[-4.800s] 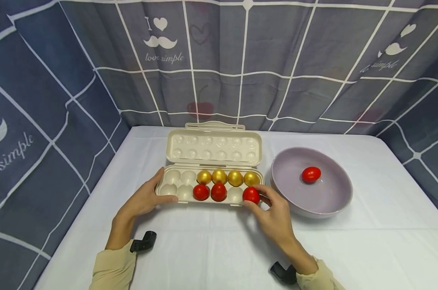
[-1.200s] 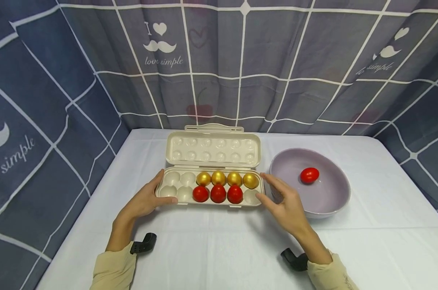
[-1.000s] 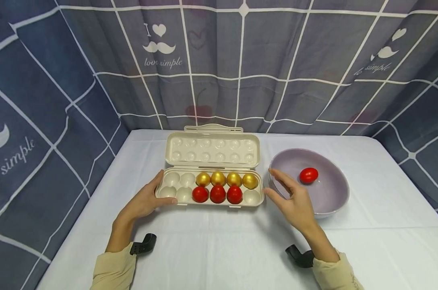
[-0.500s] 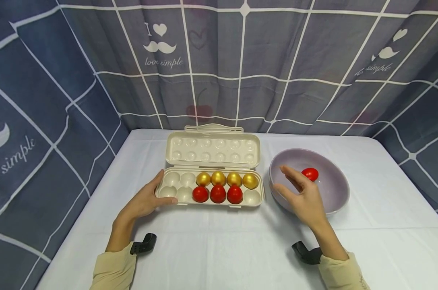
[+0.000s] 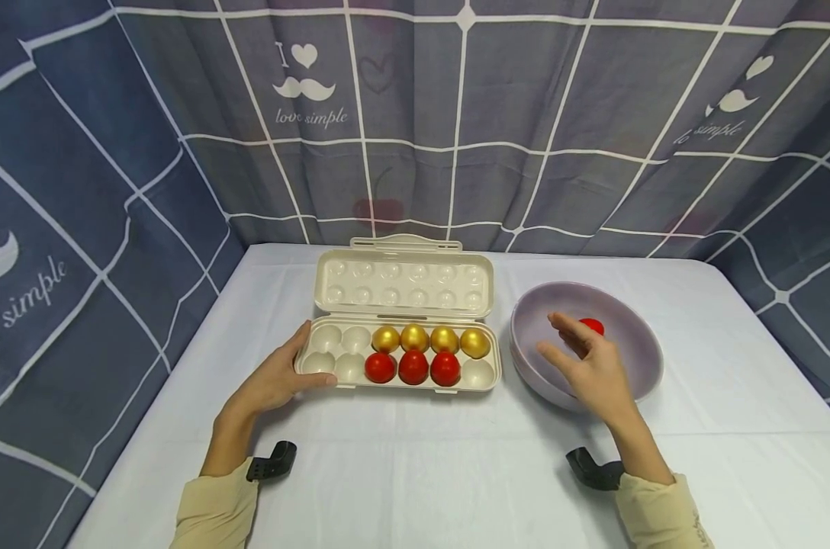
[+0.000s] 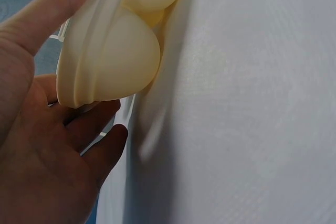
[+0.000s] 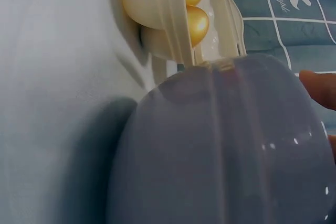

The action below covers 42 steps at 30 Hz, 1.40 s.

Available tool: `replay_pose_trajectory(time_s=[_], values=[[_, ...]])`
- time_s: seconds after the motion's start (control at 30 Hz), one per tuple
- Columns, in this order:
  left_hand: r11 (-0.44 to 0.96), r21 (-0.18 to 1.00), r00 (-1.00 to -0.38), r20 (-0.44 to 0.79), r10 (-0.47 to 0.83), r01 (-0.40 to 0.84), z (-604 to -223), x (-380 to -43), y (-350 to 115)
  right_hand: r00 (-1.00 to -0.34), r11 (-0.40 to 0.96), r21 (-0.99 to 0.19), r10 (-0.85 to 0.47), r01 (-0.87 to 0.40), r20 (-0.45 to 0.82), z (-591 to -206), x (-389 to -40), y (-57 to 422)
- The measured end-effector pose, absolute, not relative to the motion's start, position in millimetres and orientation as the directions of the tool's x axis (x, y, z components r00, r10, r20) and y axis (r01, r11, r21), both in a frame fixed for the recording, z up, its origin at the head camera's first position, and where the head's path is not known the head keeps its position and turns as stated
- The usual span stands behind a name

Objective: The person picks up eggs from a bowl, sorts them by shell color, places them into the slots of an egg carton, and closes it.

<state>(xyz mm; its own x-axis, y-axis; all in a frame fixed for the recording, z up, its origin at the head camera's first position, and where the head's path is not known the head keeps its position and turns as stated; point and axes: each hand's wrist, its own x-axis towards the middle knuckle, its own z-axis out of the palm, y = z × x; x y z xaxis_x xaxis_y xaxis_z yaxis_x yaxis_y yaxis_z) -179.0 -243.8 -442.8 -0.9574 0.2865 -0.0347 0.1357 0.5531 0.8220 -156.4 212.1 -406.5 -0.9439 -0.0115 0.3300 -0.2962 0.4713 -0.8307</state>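
An open cream egg box point(image 5: 404, 282) stands on the table. Its back row holds several golden eggs point(image 5: 415, 338); three red eggs point(image 5: 413, 367) sit in the front row, with the right-end cup bare. My left hand point(image 5: 271, 377) grips the box's left end, thumb along the front rim; the left wrist view has the fingers point(image 6: 100, 145) behind and below that end. Over the lilac bowl point(image 5: 638, 366) hovers my right hand point(image 5: 596, 374), thumb and fingers apart, holding nothing. It partly covers another red egg point(image 5: 592, 325) lying inside.
A white cloth point(image 5: 415, 480) covers the table. Checked curtains point(image 5: 415, 114) hang close behind it and at both sides. In the right wrist view the bowl's wall point(image 7: 226, 145) fills much of the picture, beside the egg box.
The red egg my right hand held at the right-end cup now sits one cup further left. My right hand has let go and moved right, over the bowl. My left hand stays put.
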Motion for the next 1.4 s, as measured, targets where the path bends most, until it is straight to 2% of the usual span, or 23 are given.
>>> replay_pose_trajectory(time_s=[0.27,0.57,0.83,1.4], values=[[0.553,0.822,-0.958,-0.036,0.284,0.133,-442.6,-179.3,-243.0,-0.955,0.521,-0.820,0.034,-0.235,0.295,-403.4,-159.0,232.1],[0.564,0.818,-0.962,-0.053,0.269,0.113,-443.5,-177.8,-242.5,-0.974,0.505,-0.850,0.072,-0.150,0.215,-403.4,-166.8,246.0],[0.567,0.814,-0.960,-0.045,0.275,0.124,-445.6,-178.2,-242.5,-0.976,0.633,-0.768,0.092,-0.096,0.198,-400.1,-173.0,257.8],[0.563,0.815,-0.958,-0.035,0.284,0.138,-443.4,-177.7,-243.6,-0.991,0.729,-0.680,0.025,-0.074,0.135,-404.5,-191.1,261.9]])
